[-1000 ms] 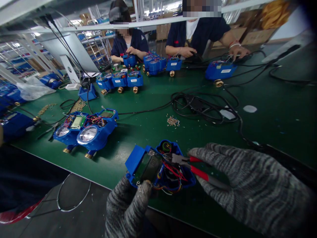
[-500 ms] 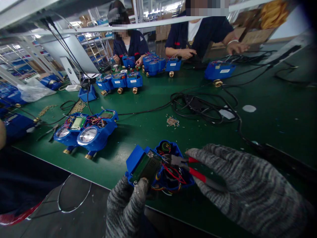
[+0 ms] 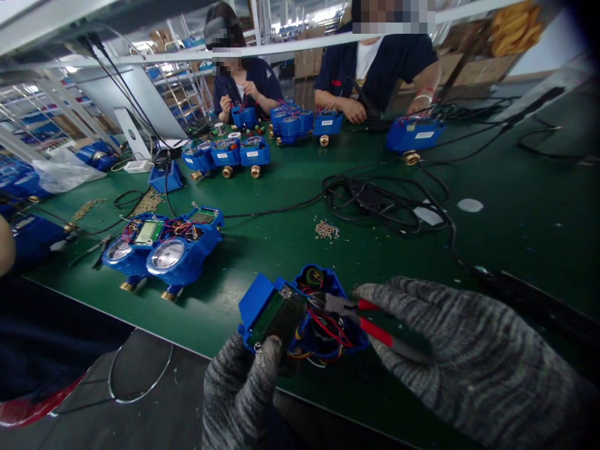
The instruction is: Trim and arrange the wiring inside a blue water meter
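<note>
My left hand (image 3: 241, 390), in a grey knit glove, grips the near edge of an opened blue water meter (image 3: 300, 315) at the front edge of the green table; its thumb presses the display board. Red, black and yellow wires fill the meter's housing. My right hand (image 3: 464, 359), also gloved, is closed on red-handled pliers (image 3: 360, 315) whose jaws reach into the wires from the right.
Two open blue meters (image 3: 162, 247) with brass fittings lie to the left. Black cables (image 3: 384, 203) coil at mid-table beside a small pile of screws (image 3: 327, 229). Rows of blue meters (image 3: 244, 153) stand farther back, where two people in dark shirts work across the table.
My hands, the meter and the pliers have barely shifted. Across the table, the right-hand person's hand has drawn back from the cables to the blue meter in front of them.
</note>
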The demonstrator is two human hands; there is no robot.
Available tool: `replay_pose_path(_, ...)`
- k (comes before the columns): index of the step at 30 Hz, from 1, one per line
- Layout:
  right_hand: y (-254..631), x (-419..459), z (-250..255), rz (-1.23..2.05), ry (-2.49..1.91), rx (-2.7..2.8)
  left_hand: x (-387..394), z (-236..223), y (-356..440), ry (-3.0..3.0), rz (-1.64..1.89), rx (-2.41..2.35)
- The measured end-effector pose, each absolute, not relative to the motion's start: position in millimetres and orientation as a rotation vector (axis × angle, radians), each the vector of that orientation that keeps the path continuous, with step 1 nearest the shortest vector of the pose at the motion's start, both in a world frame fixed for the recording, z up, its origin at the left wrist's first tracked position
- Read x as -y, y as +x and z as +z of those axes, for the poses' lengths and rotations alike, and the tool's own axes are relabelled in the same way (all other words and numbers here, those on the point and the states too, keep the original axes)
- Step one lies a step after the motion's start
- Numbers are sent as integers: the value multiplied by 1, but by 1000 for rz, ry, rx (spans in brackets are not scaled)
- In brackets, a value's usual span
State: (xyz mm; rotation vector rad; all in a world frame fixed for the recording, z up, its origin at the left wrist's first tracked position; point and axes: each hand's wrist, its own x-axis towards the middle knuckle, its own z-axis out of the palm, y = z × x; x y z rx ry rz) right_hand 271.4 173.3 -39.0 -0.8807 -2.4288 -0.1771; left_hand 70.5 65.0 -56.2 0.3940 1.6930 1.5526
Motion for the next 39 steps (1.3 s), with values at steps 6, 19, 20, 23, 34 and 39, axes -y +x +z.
replay_pose_path(6, 271, -176, -39, -118, -803, 2464, -63, -60, 67, 359, 1537, -1664)
replay_pose_path(19, 276, -176, -42, -253, -890, 2446, -66, -57, 68, 322, 1515, -1574)
replay_pose_path(20, 277, -175, -42, -261, -895, 2453, -66, -56, 69, 322, 1517, -1577)
replay_pose_path(23, 277, -174, -43, -235, -883, 2466, -66, -55, 70, 312, 1554, -1613)
replay_pose_path(34, 275, -174, -40, -204, -888, 2473, -69, -51, 75, 305, 1572, -1624)
replay_pose_path(39, 273, -172, -39, -186, -893, 2468, -69, -49, 76, 340, 1580, -1635)
